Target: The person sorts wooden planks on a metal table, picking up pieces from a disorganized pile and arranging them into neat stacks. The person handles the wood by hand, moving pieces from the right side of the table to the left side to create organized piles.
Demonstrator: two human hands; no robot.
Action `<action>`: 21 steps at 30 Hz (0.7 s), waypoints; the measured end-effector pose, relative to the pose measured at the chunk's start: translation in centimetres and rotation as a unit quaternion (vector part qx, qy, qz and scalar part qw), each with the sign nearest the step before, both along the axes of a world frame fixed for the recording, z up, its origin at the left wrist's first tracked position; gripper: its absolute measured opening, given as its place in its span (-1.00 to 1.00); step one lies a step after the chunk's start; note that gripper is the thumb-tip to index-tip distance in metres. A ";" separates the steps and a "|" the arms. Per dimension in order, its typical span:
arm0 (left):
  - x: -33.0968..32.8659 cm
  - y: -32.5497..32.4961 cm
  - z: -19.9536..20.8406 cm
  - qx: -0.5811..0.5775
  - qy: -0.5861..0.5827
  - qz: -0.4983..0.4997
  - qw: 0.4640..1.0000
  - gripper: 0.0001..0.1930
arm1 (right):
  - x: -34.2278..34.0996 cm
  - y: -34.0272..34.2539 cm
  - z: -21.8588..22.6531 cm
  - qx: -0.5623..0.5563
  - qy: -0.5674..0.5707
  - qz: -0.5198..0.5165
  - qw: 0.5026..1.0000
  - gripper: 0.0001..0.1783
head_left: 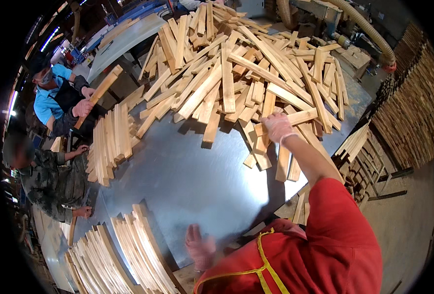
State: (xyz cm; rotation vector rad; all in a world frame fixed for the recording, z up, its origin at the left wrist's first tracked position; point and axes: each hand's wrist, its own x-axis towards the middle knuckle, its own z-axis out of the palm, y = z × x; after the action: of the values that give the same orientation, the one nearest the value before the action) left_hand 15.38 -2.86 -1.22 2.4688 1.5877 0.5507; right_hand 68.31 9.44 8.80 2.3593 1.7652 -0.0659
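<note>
My right hand (279, 126), in a pinkish glove, reaches to the near edge of a large heap of wooden strips (227, 81). Its fingers are closed round one short pale wooden strip (302, 116), which lies crosswise over others. Low in the middle, my left hand (200, 249), gloved too, hovers by the table's near edge. Motion blurs it, but its fingers look stretched out with nothing in them. Left of it stand two rows of strips set side by side on edge, a nearer row (141, 247) and a farther-left row (97, 264).
The heap rests on a shiny metal table (187, 191). At the left, two co-workers handle strips beside another row (110, 142); one holds a long strip (99, 93). Tall stacked wood (413, 108) stands right, with a ribbed hose (369, 24) behind.
</note>
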 end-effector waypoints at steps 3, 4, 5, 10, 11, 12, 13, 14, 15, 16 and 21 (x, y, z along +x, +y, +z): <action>7.8 1.6 3.3 0.030 0.032 -0.032 0.999 -0.17 | -5.3 -0.6 -0.3 -0.004 0.081 0.108 0.991 -0.80; 10.3 2.1 3.9 0.035 0.039 -0.048 0.997 -0.16 | -7.4 -2.9 -2.6 0.122 0.157 0.207 0.958 -0.72; 12.5 2.6 4.4 0.043 0.044 -0.060 0.996 -0.16 | -9.0 -5.2 -2.7 0.336 0.157 0.288 0.883 -0.70; 18.5 5.1 4.4 -0.069 0.075 -0.111 0.989 -0.08 | -0.5 -8.0 -0.2 0.126 0.292 -0.074 0.945 -0.43; 19.7 5.8 4.1 -0.119 0.089 -0.125 0.981 -0.06 | 3.6 -11.6 -3.5 0.219 0.251 -0.127 0.934 -0.33; 20.1 5.9 3.5 -0.168 0.100 -0.130 0.972 -0.03 | 7.4 -15.0 -6.7 0.309 0.209 -0.171 0.912 -0.23; 19.9 6.2 2.5 -0.150 0.152 -0.137 0.967 -0.05 | 9.2 -16.9 -7.3 0.254 0.162 -0.227 0.926 -0.13; 19.5 6.7 1.1 -0.171 0.163 -0.129 0.963 -0.08 | 10.4 -17.7 -8.0 0.202 0.114 -0.275 0.933 -0.03; 18.9 7.2 -0.4 -0.194 0.173 -0.122 0.958 -0.10 | 11.1 -18.6 -9.6 0.219 0.097 -0.280 0.930 0.01; 18.2 7.1 -1.1 -0.219 0.185 -0.116 0.951 -0.12 | 11.2 -19.3 -11.2 0.234 0.082 -0.286 0.926 0.05; 11.5 4.2 2.0 -0.252 0.114 -0.067 0.959 -0.13 | 7.9 -17.4 -10.8 0.167 0.306 -0.427 0.834 -0.25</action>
State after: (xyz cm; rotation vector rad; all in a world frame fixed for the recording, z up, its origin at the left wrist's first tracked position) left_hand 26.83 1.37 0.77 2.2706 1.3942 -0.1554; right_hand 76.18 -7.95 -2.05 3.4809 0.7150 -0.7654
